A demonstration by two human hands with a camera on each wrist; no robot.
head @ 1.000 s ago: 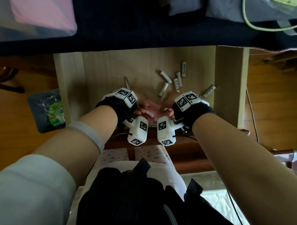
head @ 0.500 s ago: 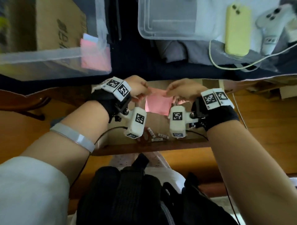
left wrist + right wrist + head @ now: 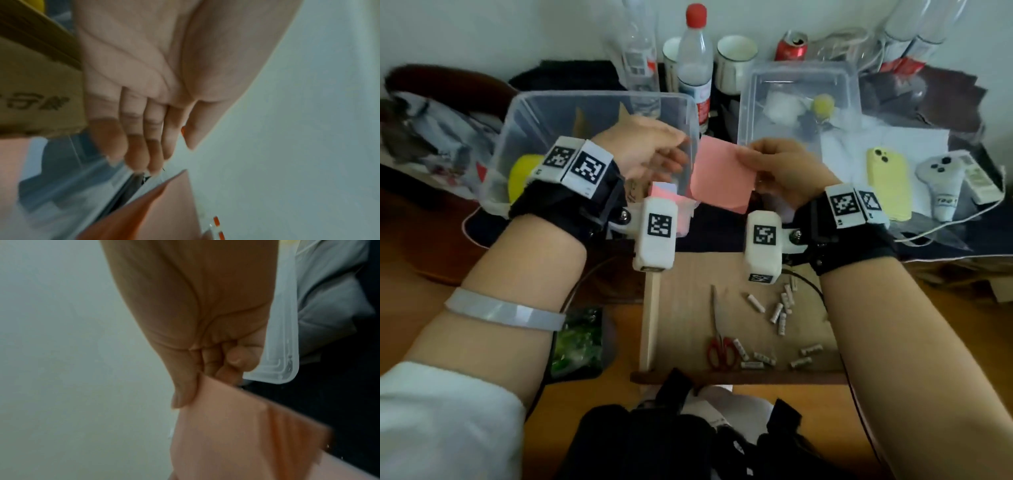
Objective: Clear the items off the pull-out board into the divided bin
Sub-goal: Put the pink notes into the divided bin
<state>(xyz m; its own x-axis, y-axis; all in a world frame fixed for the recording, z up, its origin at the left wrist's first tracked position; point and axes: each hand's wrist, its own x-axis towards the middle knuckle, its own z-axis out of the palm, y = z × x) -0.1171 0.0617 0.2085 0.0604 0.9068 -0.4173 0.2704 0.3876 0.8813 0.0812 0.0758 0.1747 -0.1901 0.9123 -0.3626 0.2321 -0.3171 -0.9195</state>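
Pink paper (image 3: 720, 174), red-handled scissors (image 3: 719, 349)

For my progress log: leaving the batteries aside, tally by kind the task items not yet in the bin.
pink paper, pinched in the right hand: 1
scissors, lying on the pull-out board: 1
Total: 2

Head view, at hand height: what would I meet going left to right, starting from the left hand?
In order: left hand → pink paper → right hand → yellow phone → white controller.
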